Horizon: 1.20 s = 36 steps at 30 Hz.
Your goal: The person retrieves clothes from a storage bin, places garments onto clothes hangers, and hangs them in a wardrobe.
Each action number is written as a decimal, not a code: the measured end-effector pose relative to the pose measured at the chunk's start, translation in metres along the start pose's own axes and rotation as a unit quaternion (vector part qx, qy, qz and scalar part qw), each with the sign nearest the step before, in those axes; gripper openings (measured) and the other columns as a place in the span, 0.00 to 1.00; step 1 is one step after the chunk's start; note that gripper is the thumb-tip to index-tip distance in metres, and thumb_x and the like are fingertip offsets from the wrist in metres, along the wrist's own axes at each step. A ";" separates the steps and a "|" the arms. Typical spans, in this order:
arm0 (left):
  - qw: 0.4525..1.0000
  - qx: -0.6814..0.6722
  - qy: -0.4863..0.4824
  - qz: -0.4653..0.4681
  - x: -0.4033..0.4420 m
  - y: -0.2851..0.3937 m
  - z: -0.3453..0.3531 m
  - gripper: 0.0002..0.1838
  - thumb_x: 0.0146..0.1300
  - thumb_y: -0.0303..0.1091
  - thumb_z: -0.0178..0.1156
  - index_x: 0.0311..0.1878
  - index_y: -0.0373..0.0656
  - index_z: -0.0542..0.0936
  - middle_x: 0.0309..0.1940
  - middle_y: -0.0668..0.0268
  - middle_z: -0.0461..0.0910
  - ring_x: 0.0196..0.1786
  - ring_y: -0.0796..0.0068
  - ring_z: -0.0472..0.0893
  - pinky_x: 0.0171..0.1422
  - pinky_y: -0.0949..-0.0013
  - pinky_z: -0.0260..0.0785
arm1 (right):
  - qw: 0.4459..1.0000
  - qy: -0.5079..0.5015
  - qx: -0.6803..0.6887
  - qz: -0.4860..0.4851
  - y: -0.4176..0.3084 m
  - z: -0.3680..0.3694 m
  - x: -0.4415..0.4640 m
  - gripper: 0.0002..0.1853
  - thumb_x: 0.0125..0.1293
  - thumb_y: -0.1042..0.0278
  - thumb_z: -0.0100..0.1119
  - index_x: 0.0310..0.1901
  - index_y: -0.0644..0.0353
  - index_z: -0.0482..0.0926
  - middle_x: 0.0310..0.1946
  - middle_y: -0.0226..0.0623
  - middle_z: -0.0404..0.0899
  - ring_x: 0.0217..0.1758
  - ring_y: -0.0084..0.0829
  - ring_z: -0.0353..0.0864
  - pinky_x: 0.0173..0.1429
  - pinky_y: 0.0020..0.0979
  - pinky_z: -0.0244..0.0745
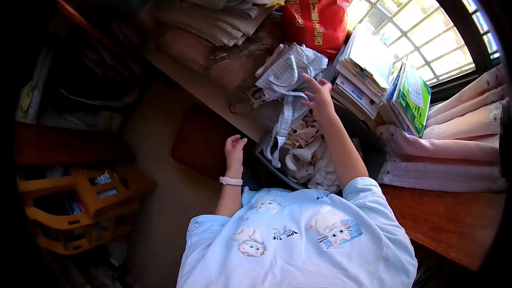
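Note:
My right hand reaches forward with its fingers spread, at the edge of a bundled blue-and-white checked cloth with long straps. Whether the fingertips touch the cloth I cannot tell. One strap hangs down over the rim of a dark grey bin, which holds crumpled light fabrics, some of them spotted. To the left of the bin, my left hand is held in the air, fingers loosely bent and nothing visible in them. A pale band circles that wrist.
Behind the cloth stand a red bag and folded fabrics. Books and papers are stacked by the barred window, beside a pink curtain. An orange-yellow plastic rack stands at the left, and a wooden surface extends at the right.

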<state>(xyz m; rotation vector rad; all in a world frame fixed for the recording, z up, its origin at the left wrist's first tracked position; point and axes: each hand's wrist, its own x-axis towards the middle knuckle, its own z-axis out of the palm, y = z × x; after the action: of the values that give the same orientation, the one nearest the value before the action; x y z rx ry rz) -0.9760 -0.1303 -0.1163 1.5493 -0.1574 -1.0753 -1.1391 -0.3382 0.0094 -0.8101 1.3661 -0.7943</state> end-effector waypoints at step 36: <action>0.906 0.294 -0.187 0.241 0.235 -0.077 0.116 0.17 0.38 0.34 0.66 0.30 0.39 0.72 0.30 0.55 0.73 0.36 0.56 0.74 0.39 0.58 0.66 | 0.911 -0.229 0.110 -0.325 -0.113 0.007 -0.162 0.21 0.60 0.63 0.48 0.10 0.53 0.57 0.05 0.24 0.57 0.08 0.20 0.61 0.62 0.49 0.57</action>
<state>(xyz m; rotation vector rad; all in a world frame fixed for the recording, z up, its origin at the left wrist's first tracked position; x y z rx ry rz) -0.9580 -0.3370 -0.2938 1.6721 -1.1619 -0.9502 -1.1414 -0.2564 0.1890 -1.2024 0.5621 -1.1556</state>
